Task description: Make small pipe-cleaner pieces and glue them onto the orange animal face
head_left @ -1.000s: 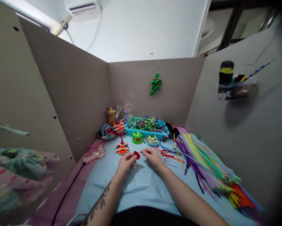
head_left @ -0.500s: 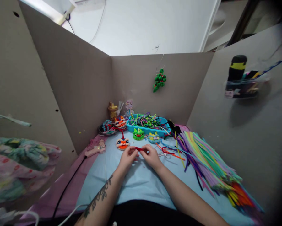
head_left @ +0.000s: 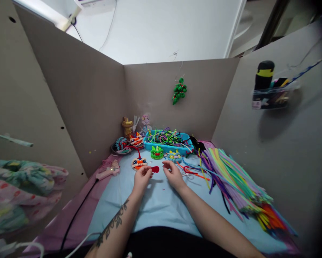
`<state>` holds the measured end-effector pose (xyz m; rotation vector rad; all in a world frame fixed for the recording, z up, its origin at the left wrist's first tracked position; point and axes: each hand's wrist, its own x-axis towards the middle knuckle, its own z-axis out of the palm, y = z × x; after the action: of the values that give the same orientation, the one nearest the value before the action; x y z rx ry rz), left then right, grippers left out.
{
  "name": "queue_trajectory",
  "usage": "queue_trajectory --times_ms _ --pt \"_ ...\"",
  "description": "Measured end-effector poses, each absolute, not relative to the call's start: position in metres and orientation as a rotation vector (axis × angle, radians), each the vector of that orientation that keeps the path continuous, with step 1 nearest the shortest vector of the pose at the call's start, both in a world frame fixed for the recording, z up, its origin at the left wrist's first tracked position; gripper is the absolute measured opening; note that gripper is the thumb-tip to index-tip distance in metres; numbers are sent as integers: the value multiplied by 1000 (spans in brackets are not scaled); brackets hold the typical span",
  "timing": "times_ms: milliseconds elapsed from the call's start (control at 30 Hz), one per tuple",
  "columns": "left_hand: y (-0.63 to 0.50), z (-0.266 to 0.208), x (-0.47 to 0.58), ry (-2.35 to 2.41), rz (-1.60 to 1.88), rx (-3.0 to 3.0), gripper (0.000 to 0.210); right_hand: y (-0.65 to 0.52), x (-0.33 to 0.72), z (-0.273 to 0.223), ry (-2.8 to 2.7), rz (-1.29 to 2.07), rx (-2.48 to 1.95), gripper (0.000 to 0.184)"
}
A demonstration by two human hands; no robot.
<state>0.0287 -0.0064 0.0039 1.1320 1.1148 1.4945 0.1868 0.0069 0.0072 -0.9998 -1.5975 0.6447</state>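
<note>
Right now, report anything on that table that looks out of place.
No clear damage or spill. Slightly untidy: a red strip and an orange strip lie loose beside the right hand, outside the main bundle of strips.

At far centre sits the tray (head_left: 165, 147), loose pipe cleaners (head_left: 168, 137) heaped inside, two animal heads (head_left: 157, 153) just in front. Nearer and left of those, a lion head (head_left: 138, 163) lies just beyond the left hand (head_left: 142, 177). Glue gun (head_left: 107, 171) out left; over on the right, the pipe-cleaner bundle (head_left: 236, 182), with scissors (head_left: 188, 176) between it and the right hand (head_left: 174, 176).
</note>
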Motion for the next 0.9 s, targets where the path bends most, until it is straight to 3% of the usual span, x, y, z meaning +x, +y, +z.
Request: queue_trajectory --times_ms 167,400,900 --pt "-7 1 29 1221 1475 1501 17 14 188 5 -1508 1127 -995 25" --pt "-2 0 30 1251 1443 1458 23 9 178 1 -1457 1340 -955 28" --pt "-9 8 28 1303 1367 1644 22 5 178 3 -1739 927 -1040 15"
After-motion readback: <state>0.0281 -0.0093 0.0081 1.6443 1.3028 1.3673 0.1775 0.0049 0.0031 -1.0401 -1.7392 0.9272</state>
